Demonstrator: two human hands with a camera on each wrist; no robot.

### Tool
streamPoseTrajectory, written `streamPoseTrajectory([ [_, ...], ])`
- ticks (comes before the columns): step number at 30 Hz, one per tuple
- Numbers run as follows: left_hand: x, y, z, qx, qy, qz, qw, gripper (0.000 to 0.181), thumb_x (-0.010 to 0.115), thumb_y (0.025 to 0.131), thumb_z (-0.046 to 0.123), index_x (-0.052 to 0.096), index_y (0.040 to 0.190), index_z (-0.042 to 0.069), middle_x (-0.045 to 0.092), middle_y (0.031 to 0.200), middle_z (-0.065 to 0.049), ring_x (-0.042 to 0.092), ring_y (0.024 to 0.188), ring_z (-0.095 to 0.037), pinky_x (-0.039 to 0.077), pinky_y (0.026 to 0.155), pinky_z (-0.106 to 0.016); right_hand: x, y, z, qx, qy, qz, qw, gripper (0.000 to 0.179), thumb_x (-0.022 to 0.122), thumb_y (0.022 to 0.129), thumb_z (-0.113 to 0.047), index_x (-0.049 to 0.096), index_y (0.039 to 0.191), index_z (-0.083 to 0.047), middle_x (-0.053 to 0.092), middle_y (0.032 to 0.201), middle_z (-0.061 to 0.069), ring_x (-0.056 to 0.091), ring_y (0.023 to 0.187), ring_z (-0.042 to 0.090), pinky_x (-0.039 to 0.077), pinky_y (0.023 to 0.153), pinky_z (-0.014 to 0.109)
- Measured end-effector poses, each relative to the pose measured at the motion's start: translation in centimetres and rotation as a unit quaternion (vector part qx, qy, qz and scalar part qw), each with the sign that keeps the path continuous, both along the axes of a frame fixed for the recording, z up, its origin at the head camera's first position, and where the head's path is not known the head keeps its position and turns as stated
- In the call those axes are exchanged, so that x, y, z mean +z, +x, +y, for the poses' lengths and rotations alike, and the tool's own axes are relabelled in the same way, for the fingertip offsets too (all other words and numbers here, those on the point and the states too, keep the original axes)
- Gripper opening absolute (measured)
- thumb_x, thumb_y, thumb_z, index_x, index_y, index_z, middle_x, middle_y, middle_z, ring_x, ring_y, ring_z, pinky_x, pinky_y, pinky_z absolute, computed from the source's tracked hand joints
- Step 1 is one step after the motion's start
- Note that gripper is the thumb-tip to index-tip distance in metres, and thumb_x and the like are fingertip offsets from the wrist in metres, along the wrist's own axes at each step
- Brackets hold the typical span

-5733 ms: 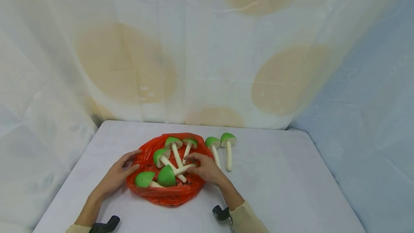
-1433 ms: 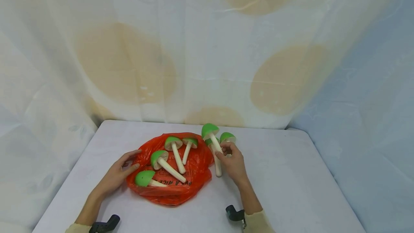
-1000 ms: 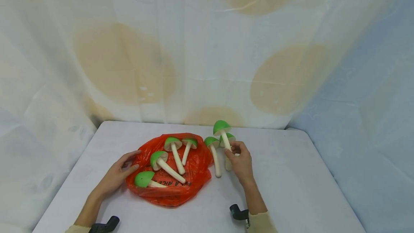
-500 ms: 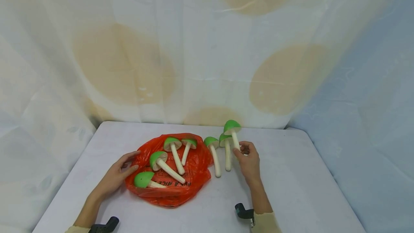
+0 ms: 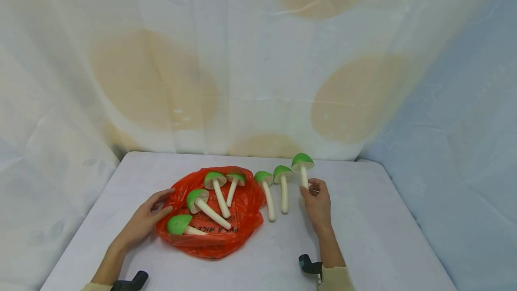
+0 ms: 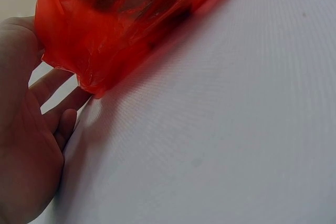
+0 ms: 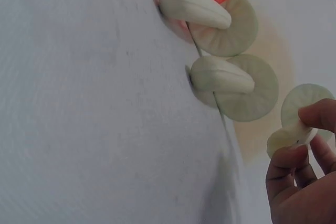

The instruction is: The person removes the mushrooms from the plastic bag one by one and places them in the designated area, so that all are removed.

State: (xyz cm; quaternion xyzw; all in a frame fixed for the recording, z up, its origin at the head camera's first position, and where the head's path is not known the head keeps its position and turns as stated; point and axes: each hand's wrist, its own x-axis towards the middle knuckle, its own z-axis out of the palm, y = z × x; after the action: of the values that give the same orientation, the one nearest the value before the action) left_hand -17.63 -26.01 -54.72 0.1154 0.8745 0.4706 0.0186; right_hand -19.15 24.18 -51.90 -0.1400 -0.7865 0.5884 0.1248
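Observation:
My right hand (image 5: 318,205) pinches the pale stem of a green-capped artificial mushroom (image 5: 303,161), its cap pointing away from me. In the right wrist view, thumb and fingertips close on the stem of that mushroom (image 7: 282,140). Two similar mushrooms lie side by side to its left, one mushroom (image 5: 284,192) nearer the hand and one mushroom (image 5: 266,192) beside the bag. My left hand (image 5: 147,214) grips the left edge of an open red plastic bag (image 5: 214,248). Its fingers reach behind the red film (image 6: 94,40) in the left wrist view. Several mushrooms (image 5: 210,210) rest inside the bag.
The white table (image 5: 363,228) stretches out under everything, its far edge close behind the mushrooms. A pale curtain with tan round patches (image 5: 258,80) hangs behind, and a bluish sheet (image 5: 460,138) hangs at the right.
My right hand has taken one mushroom out of the bag, lifted it past the two on the table and carried it to their right. My left hand has stayed at the bag.

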Motion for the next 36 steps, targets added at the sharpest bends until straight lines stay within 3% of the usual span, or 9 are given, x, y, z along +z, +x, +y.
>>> streamPoseTrajectory([
  [14,0.3,0.2,0.0,0.0,0.003,-0.007,1.0,0.054,0.063,0.099,0.04,0.046,0.149,0.026,0.046,0.152,-0.006,0.044,0.137,-0.029,0.031,0.098,-0.004,-1.3,0.0,1.1,-0.003,0.035,-0.057,0.9978,0.041,0.065,0.097,-0.021,0.048,0.132,-0.007,0.052,0.106,0.01,0.052,0.089,0.02,0.046,0.07,0.025],
  [25,0.1,0.1,0.0,0.005,-0.008,-0.011,0.9999,0.054,0.062,0.099,0.043,0.046,0.149,0.03,0.046,0.152,-0.004,0.045,0.135,-0.026,0.033,0.098,-0.008,-1.4,0.2,1.5,0.013,0.067,-0.089,0.9937,0.04,0.065,0.097,-0.019,0.05,0.131,-0.007,0.054,0.104,0.011,0.054,0.084,0.02,0.047,0.067,0.027],
  [36,0.0,-0.1,0.1,0.008,-0.012,-0.017,0.9998,0.055,0.062,0.099,0.045,0.045,0.149,0.03,0.045,0.153,-0.004,0.044,0.136,-0.027,0.032,0.098,-0.008,-0.9,0.0,2.1,0.032,0.091,-0.12,0.9881,0.045,0.067,0.096,-0.021,0.049,0.137,-0.012,0.056,0.109,0.012,0.057,0.09,0.024,0.048,0.069,0.028],
])
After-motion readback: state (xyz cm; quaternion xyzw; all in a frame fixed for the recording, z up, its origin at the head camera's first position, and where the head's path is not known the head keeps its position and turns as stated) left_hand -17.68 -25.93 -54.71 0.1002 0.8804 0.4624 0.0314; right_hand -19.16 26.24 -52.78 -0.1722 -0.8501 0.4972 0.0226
